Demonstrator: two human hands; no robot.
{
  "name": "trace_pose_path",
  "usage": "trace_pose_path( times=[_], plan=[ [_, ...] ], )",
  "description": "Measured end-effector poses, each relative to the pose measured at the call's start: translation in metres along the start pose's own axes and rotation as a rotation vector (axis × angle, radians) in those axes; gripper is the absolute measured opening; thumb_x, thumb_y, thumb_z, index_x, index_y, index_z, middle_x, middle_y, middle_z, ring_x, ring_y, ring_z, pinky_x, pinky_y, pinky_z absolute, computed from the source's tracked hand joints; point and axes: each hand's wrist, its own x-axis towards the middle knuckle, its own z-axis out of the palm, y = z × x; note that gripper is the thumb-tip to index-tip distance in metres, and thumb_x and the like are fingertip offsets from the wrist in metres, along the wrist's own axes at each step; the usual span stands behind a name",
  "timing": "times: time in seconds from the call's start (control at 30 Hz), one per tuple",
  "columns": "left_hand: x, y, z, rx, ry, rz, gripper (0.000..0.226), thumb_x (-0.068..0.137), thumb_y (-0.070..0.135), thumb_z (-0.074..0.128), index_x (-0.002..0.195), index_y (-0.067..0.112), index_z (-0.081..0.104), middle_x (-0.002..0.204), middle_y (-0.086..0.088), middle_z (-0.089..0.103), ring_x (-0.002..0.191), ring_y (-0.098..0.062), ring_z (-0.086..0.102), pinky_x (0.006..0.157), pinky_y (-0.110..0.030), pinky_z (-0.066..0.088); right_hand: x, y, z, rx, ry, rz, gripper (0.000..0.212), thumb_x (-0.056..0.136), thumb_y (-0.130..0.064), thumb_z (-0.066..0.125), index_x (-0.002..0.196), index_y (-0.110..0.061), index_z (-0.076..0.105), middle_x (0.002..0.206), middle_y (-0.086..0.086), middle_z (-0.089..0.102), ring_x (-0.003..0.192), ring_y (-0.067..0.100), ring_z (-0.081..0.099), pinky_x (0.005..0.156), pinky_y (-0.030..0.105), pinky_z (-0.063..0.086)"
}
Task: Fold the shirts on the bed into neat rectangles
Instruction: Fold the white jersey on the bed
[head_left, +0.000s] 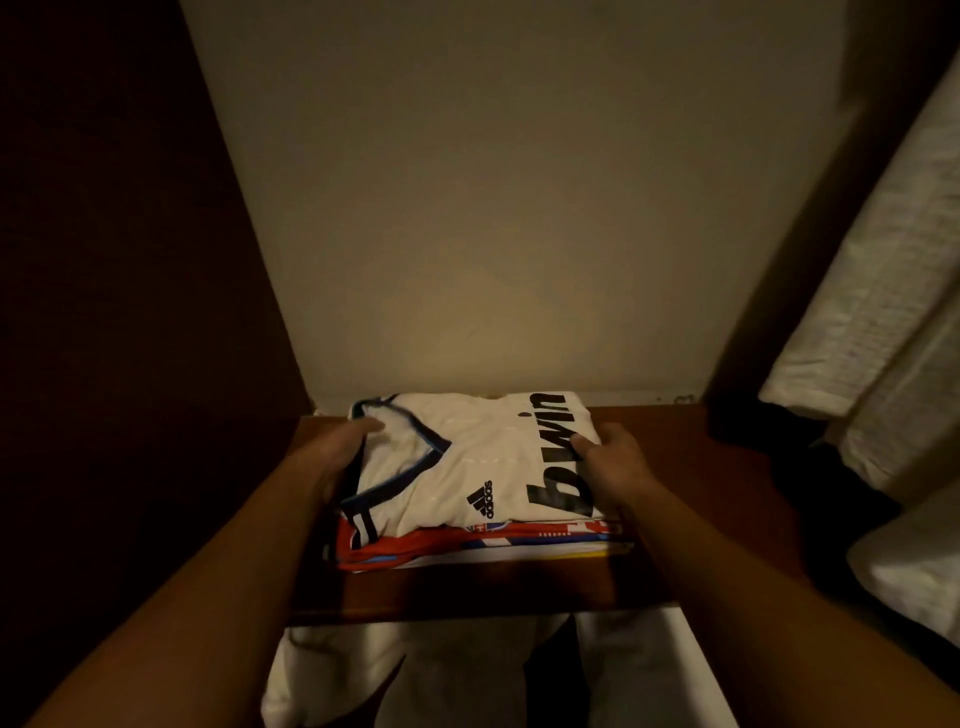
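Note:
A stack of folded shirts sits on a dark wooden shelf (691, 519) inside a wardrobe. On top lies a white jersey (467, 452) with a dark-trimmed V collar and black lettering. Under it shows a red, white and blue shirt (415, 545), with more folded layers below. My left hand (337, 449) grips the stack's left side, thumb on the collar area. My right hand (610, 462) holds the right side, thumb on top by the lettering, fingers hidden under the edge.
The pale back wall (493, 208) of the wardrobe rises behind the stack. A dark side panel (130, 260) stands at left. White fabric (883, 312) hangs at right. Below the shelf lie pale cloth (332, 675) and a white ledge (691, 670).

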Motion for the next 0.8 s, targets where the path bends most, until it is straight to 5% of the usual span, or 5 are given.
trace_pose_path(
  times=[0.2, 0.33, 0.53, 0.7, 0.8],
  plan=[
    [0.026, -0.027, -0.011, 0.28, -0.096, -0.053, 0.043, 0.067, 0.023, 0.092, 0.103, 0.009, 0.073, 0.102, -0.017, 0.074, 0.09, -0.037, 0.072, 0.085, -0.05, 0.06, 0.001, 0.001, -0.004, -0.136, 0.061, 0.102, 0.038, 0.101, -0.032, 0.057, 0.131, -0.011, 0.05, 0.115, 0.009, 0.06, 0.094, 0.026, 0.063, 0.082, 0.043, 0.056],
    [0.017, -0.026, -0.011, 0.34, 0.055, 0.155, 0.027, 0.065, 0.011, 0.087, 0.086, 0.015, 0.071, 0.096, -0.012, 0.073, 0.084, -0.029, 0.07, 0.085, -0.047, 0.061, -0.005, 0.006, -0.005, -0.232, -0.028, 0.079, 0.026, 0.104, -0.021, 0.052, 0.123, -0.004, 0.055, 0.106, 0.012, 0.062, 0.096, 0.029, 0.065, 0.079, 0.041, 0.056],
    [-0.011, -0.03, -0.016, 0.151, 0.041, 0.181, 0.038, 0.085, -0.016, 0.062, 0.114, 0.008, 0.061, 0.091, -0.009, 0.062, 0.074, -0.024, 0.062, 0.059, -0.033, 0.05, -0.012, 0.009, -0.014, -0.216, -0.007, -0.03, 0.027, 0.107, -0.019, 0.045, 0.131, -0.008, 0.051, 0.112, 0.012, 0.063, 0.088, 0.022, 0.064, 0.061, 0.031, 0.049],
    [-0.011, -0.043, -0.018, 0.393, 0.055, 0.137, 0.052, 0.085, -0.005, 0.071, 0.134, 0.002, 0.055, 0.13, -0.023, 0.06, 0.11, -0.038, 0.06, 0.078, -0.039, 0.049, -0.01, 0.023, -0.015, -0.503, -0.012, -0.073, 0.028, 0.103, -0.025, 0.051, 0.128, -0.012, 0.052, 0.122, 0.01, 0.06, 0.101, 0.023, 0.059, 0.079, 0.037, 0.052],
    [-0.018, -0.037, -0.008, 0.704, 0.306, 0.299, 0.056, 0.085, 0.022, 0.073, 0.135, 0.01, 0.053, 0.137, -0.021, 0.051, 0.124, -0.04, 0.049, 0.092, -0.046, 0.046, -0.013, 0.009, -0.006, -0.881, 0.183, -0.293, 0.044, 0.097, -0.037, 0.051, 0.135, -0.016, 0.049, 0.134, 0.011, 0.049, 0.118, 0.029, 0.051, 0.091, 0.044, 0.049]
  ],
)
